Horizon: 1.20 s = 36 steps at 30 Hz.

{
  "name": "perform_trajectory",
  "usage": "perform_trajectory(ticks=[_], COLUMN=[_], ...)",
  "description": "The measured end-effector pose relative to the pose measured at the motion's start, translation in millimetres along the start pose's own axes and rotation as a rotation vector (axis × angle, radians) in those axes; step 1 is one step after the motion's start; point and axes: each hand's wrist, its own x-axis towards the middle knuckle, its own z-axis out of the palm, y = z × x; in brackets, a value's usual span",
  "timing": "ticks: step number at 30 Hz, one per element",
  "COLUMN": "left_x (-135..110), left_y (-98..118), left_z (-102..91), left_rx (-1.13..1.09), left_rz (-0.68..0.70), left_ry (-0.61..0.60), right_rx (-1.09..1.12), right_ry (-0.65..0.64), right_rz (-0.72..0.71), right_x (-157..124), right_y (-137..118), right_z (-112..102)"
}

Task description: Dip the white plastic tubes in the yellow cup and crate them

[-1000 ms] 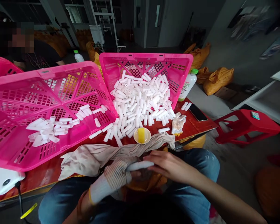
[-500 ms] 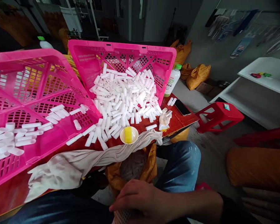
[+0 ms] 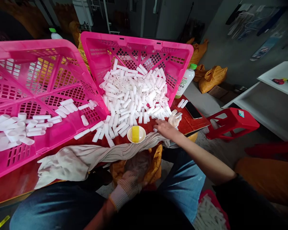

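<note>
Head view shows the bare right hand point(image 3: 166, 128) reaching over the red tabletop point(image 3: 194, 125), its fingers loosely spread and empty, just beside the white tubes point(image 3: 134, 95) that spill from a tilted pink plastic crate point(image 3: 136, 44). The gloved left hand point(image 3: 132, 182) sits low over an orange sack point(image 3: 156, 166), its fingers too hidden to tell whether they hold anything. A yellow sponge point(image 3: 135, 134) lies on a saucer point(image 3: 142, 136) among loose tubes, near a crumpled cloth point(image 3: 86, 156). A careless sweep of the right hand could roll tubes off the table edge or knock the saucer; the tilted heap could also slide further.
</note>
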Motion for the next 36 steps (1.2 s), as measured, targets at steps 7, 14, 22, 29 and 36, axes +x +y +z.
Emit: perform_trajectory(ticks=[7, 14, 22, 29, 36], left_x=[36, 62, 66, 68, 67], left_y=[19, 5, 6, -8, -6], left_z=[-75.6, -49.4, -47.0, -34.1, -35.9], left_rx=[0.221, 0.402, 0.416, 0.434, 0.402], left_rz=[0.118, 0.004, 0.005, 0.030, -0.001], left_ry=[0.666, 0.587, 0.555, 0.471, 0.454], right_rx=[0.111, 1.005, 0.747, 0.401, 0.403], right_ry=[0.101, 0.257, 0.385, 0.221, 0.168], right_rz=[0.189, 0.161, -0.158, -0.248, -0.273], right_x=[-7, -4, 13, 9, 13], right_y=[23, 2, -38, -34, -35], right_z=[-13, 10, 39, 37, 19])
